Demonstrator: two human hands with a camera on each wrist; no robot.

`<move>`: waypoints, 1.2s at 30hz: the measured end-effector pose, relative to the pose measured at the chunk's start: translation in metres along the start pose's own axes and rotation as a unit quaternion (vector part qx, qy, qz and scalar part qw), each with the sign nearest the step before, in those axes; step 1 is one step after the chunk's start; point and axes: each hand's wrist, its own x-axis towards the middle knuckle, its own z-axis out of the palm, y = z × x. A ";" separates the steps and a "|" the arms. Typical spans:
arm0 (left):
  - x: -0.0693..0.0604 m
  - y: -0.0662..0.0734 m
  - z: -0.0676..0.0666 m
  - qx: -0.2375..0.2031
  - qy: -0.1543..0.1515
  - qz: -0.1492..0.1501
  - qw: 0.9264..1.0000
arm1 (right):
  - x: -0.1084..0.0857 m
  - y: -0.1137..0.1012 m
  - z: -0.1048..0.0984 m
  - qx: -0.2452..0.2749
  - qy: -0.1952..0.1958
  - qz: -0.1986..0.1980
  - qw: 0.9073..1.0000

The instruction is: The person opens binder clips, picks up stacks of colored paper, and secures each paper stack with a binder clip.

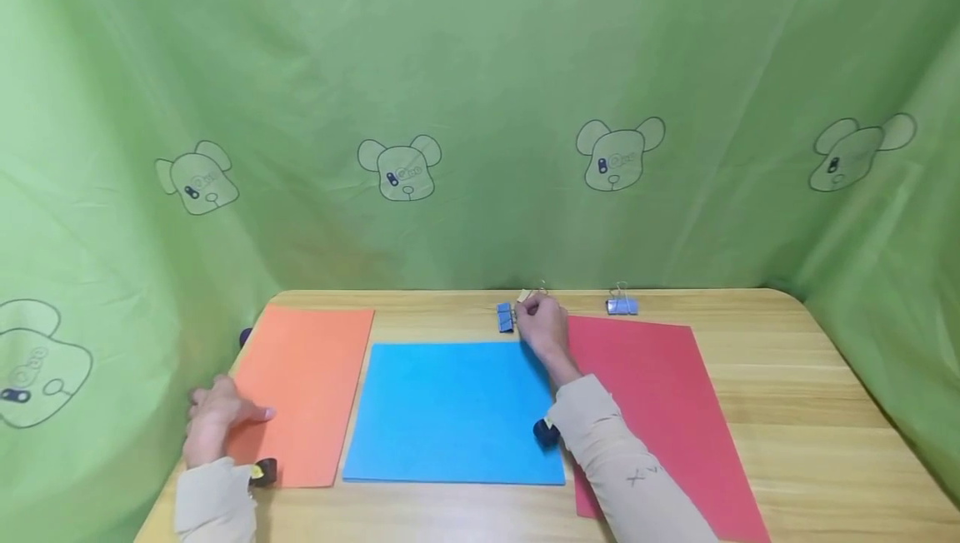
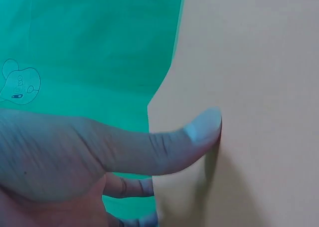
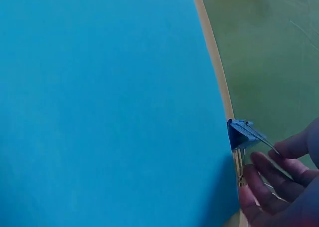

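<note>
At the back of the table my right hand pinches a wire handle of a blue binder clip between thumb and forefinger; its other fingers are bent below. In the head view this blue binder clip lies just left of those fingertips. A pale yellowish piece shows behind the hand, mostly hidden. My left hand rests at the table's left edge, its straight thumb on the orange paper. Beyond that paper's edge, the other left fingers are partly hidden.
Blue paper lies in the middle, and red paper lies partly beneath my right forearm. Another bluish binder clip stands behind the red paper. A green curtain hangs behind the wooden table.
</note>
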 end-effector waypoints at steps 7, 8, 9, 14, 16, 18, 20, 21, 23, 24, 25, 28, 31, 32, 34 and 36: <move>-0.002 0.005 0.003 0.003 0.011 -0.002 1.000 | -0.001 -0.009 0.002 0.078 0.000 -0.015 0.997; -0.002 0.007 0.004 0.006 0.014 -0.002 1.000 | -0.001 -0.011 0.000 0.086 0.004 -0.021 0.996; -0.001 0.009 0.005 0.008 0.018 -0.003 1.000 | -0.001 -0.013 -0.001 0.094 0.009 -0.027 0.995; -0.002 0.013 0.010 0.008 0.033 -0.013 0.999 | -0.003 -0.025 -0.014 0.117 -0.001 -0.045 0.992; -0.002 0.013 0.010 0.010 0.036 -0.015 0.999 | -0.005 -0.028 -0.022 0.124 -0.016 -0.047 0.991; -0.003 0.012 0.009 0.013 0.035 -0.014 0.999 | -0.008 -0.030 -0.031 0.127 -0.029 -0.053 0.990; -0.004 0.011 0.008 0.015 0.034 -0.016 0.999 | -0.010 -0.031 -0.042 0.135 -0.041 -0.057 0.988; -0.004 0.011 0.008 0.017 0.033 -0.019 0.999 | -0.011 -0.032 -0.047 0.140 -0.046 -0.056 0.988; -0.003 0.011 0.008 0.023 0.030 -0.021 0.999 | -0.014 -0.033 -0.060 0.146 -0.051 -0.056 0.986; -0.003 0.011 0.009 0.027 0.029 -0.020 0.999 | -0.015 -0.034 -0.066 0.152 -0.052 -0.055 0.986; -0.002 0.010 0.009 0.032 0.028 -0.017 0.999 | -0.016 -0.035 -0.072 0.151 -0.051 -0.053 0.986; -0.001 0.009 0.011 0.042 0.029 -0.003 0.999 | -0.019 -0.039 -0.091 0.155 -0.039 -0.049 0.986; -0.001 0.007 0.011 0.041 0.035 0.007 0.999 | -0.021 -0.040 -0.105 0.165 -0.022 -0.044 0.985; -0.002 0.007 0.011 0.038 0.039 0.008 0.999 | -0.022 -0.040 -0.108 0.174 -0.016 -0.041 0.984; -0.002 0.006 0.009 0.035 0.045 0.007 0.998 | -0.022 -0.037 -0.112 0.197 -0.010 -0.032 0.980; -0.002 0.005 0.007 0.036 0.053 0.007 0.998 | -0.021 -0.033 -0.112 0.216 -0.010 -0.017 0.976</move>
